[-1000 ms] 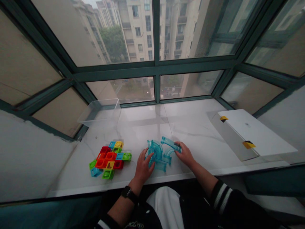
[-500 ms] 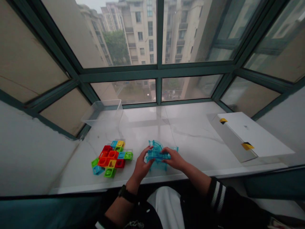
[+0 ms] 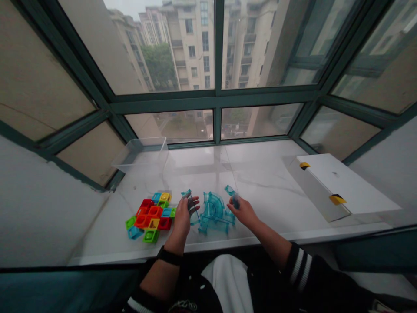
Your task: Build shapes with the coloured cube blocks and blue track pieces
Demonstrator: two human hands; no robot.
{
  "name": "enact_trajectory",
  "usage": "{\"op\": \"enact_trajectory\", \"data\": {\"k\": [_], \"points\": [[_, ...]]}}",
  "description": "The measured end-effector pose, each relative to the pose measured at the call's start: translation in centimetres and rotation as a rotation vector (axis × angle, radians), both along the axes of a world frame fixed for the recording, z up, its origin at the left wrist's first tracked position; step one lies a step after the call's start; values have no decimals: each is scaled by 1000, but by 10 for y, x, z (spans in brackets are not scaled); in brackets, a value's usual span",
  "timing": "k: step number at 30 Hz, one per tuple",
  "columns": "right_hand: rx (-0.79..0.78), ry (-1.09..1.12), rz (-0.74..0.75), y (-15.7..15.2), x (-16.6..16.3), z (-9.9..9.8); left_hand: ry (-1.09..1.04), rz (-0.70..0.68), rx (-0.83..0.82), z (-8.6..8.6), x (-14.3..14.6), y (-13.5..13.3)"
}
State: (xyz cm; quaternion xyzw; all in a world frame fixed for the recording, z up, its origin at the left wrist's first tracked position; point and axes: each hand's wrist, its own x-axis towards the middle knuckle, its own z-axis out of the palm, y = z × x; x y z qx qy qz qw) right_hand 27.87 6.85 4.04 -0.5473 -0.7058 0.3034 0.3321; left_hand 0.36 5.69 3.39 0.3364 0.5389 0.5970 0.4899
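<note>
My left hand holds a slim translucent blue track piece upright in its fingers, just left of the main assembly. My right hand grips a short translucent blue track piece at the assembly's upper right. Between my hands, a curved translucent blue marble-run assembly rests on the marble sill, touching neither hand. To the left, a patchwork of interlocked coloured plastic cubes lies close to my left hand.
A clear plastic bin stands at the back left of the sill, against the green-framed windows. A long white box with yellow tape lies at the right. The sill's front edge runs just before my forearms.
My hands have parted and each now holds a separate blue piece taken from the assembly. The curved assembly sits on the sill, no longer held.
</note>
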Motion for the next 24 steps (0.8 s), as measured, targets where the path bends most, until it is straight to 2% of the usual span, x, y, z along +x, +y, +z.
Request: {"op": "enact_trajectory", "data": {"k": [4,9,16,21,24], "points": [[5,-185,-112,8,19,-26,378,-68,-216,-27,-18,28],[104,-302,-123,11,21,-50,553,-119,-246,-46,-16,43],[145,-334,29,1,13,-53,864,-288,-57,-63,-18,12],[229,-344,-134,9,12,-66,989,-271,68,-73,-16,-13],[197,-374,-63,13,6,-80,1062,-287,132,-75,-9,-26]]}}
